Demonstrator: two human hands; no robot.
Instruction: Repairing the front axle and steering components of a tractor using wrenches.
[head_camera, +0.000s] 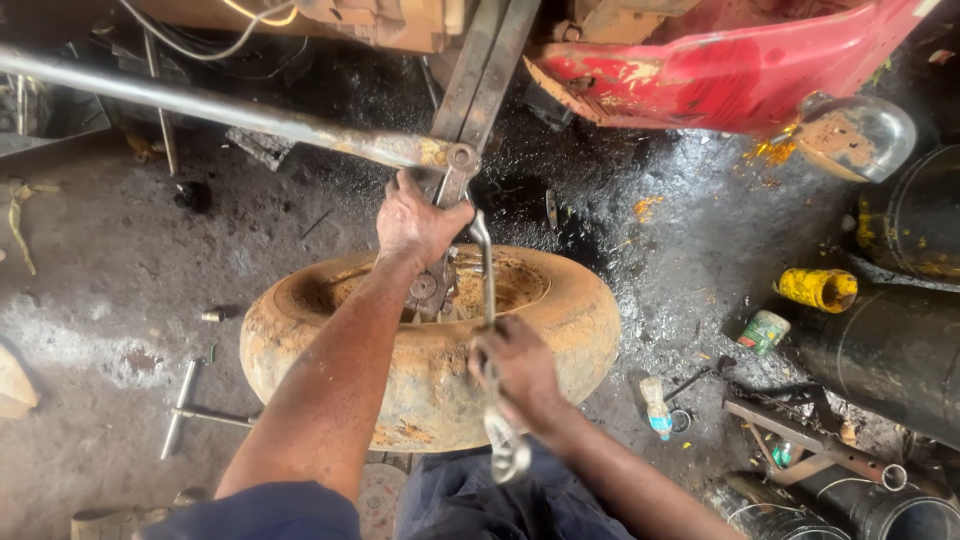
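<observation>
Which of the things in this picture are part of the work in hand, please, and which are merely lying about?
In hand:
left hand on the hinged metal bracket
right hand gripping the curved metal bar
mud-caked tyre
long steel lever

Lying about:
T-shaped wrench
yellow can
small green tin
plastic bottle
black drums

A red, paint-chipped vehicle body panel (740, 70) hangs over an oil-stained concrete floor (130, 290) at the top right, a domed metal cap (860, 135) caked with orange mud just below its edge. Right of the fingers lie a yellow can (818, 289) on its side, a small green-and-white tin (765, 331) and a clear plastic bottle (656, 406), with black drums (895, 350) crowding the right edge. A rusted metal bar (805, 440) rests near the drums. Left of the fingers, a T-shaped wrench (185, 408) and a small socket (212, 315) lie on the wet floor.
</observation>
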